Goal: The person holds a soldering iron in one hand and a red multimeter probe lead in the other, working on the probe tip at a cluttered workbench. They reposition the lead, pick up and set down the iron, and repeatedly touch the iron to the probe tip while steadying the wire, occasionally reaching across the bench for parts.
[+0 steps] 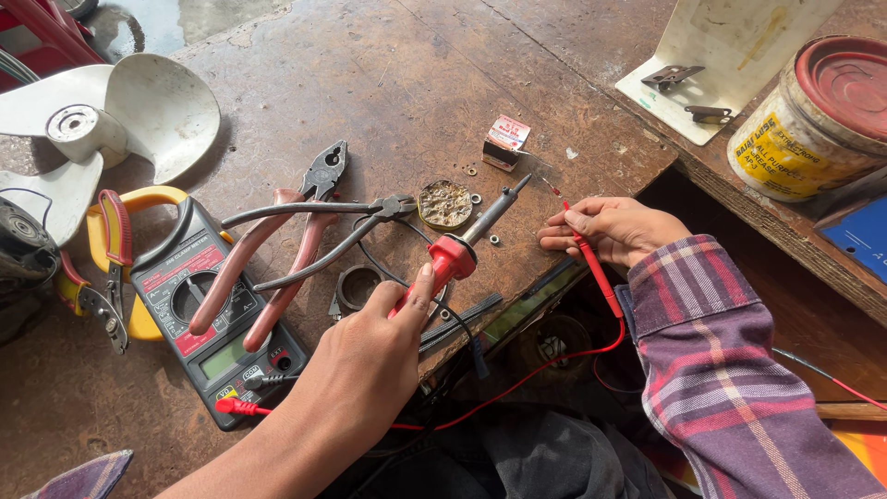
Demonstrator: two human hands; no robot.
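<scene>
Soldering stage barely begun: the left hand [370, 346] grips the red-handled soldering iron [467, 242], tip not yet touching the red probe [591, 263] pinched by the right hand [614, 229] at the bench's [388, 83] near-right edge.

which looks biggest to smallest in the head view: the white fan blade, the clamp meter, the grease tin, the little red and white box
1. White fan blade, partly cut off by the frame edge.
2. Clamp meter, partly under the pliers.
3. Grease tin; cropped, so its place against the meter is unsure.
4. Small red and white box, clearly smallest.
</scene>
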